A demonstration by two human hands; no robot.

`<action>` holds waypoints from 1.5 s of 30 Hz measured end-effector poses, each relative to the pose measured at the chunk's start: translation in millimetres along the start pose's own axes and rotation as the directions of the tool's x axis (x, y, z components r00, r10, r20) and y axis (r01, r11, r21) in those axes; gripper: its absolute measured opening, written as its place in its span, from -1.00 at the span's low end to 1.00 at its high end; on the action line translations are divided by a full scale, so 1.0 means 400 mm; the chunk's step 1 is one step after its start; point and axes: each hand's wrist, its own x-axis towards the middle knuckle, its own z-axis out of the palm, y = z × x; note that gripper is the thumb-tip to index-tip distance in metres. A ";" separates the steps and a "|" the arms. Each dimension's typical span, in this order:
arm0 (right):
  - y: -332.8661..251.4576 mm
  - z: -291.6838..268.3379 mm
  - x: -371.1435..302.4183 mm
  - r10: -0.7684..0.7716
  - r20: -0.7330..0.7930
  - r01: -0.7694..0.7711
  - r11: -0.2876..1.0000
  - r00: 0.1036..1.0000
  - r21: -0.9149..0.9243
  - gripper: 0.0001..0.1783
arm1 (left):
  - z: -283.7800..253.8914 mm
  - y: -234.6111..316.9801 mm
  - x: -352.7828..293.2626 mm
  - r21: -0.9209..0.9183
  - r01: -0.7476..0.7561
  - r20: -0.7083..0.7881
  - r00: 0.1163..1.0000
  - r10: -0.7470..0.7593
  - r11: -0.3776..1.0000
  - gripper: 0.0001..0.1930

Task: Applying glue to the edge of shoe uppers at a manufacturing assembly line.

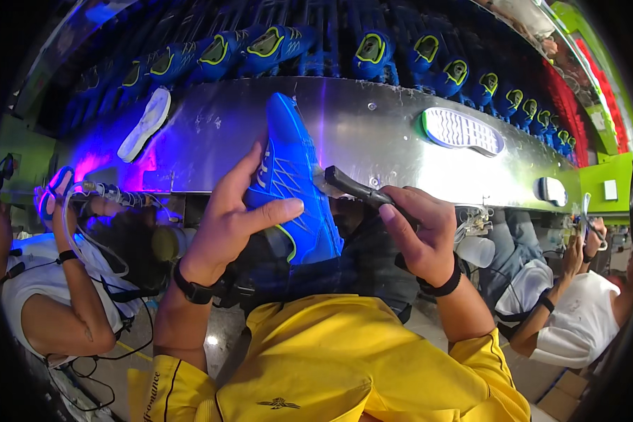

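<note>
A blue shoe upper (292, 151) with a yellow-green collar lining stands toe up in front of my chest. My left hand (225, 204) grips it from the left, the thumb lying across its side. In my right hand (425, 228) is a black-handled brush (355, 188), held by the handle between thumb and fingers. The brush's head touches or lies very close to the right edge of the upper, about midway along it. The bristles are hard to make out. No sole shows on this upper.
A metal bench (344, 105) runs across ahead. On it lie a white sole (146, 125) at left, another sole (464, 131) at right and one farther right. Several blue shoes (373, 53) line the rack behind. People in white work on both sides, with hoses and bottles near the bench edge.
</note>
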 end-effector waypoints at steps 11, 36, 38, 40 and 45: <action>-0.017 -0.051 0.011 0.083 0.150 -0.089 0.995 0.985 0.037 -0.73 | -0.022 0.006 0.045 -0.125 0.019 -0.093 0.995 -0.031 0.992 -0.28; -0.039 -0.168 0.177 -0.280 0.110 0.300 0.915 0.954 -0.269 -0.75 | 0.036 -0.012 0.062 -0.279 0.333 -0.148 0.912 -0.383 0.901 -0.56; -0.027 -0.168 0.190 -0.315 0.091 0.328 0.911 0.945 -0.250 -0.74 | 0.044 -0.014 0.054 -0.306 0.350 -0.112 0.910 -0.399 0.885 -0.57; -0.018 -0.170 0.201 -0.334 0.096 0.347 0.905 0.938 -0.247 -0.73 | 0.034 -0.026 0.052 -0.415 0.409 -0.017 0.890 -0.457 0.813 -0.60; 0.025 -0.162 0.212 -0.357 0.066 0.363 0.914 0.932 -0.182 -0.73 | 0.046 -0.045 0.050 -0.564 0.520 0.090 0.811 -0.579 0.642 -0.64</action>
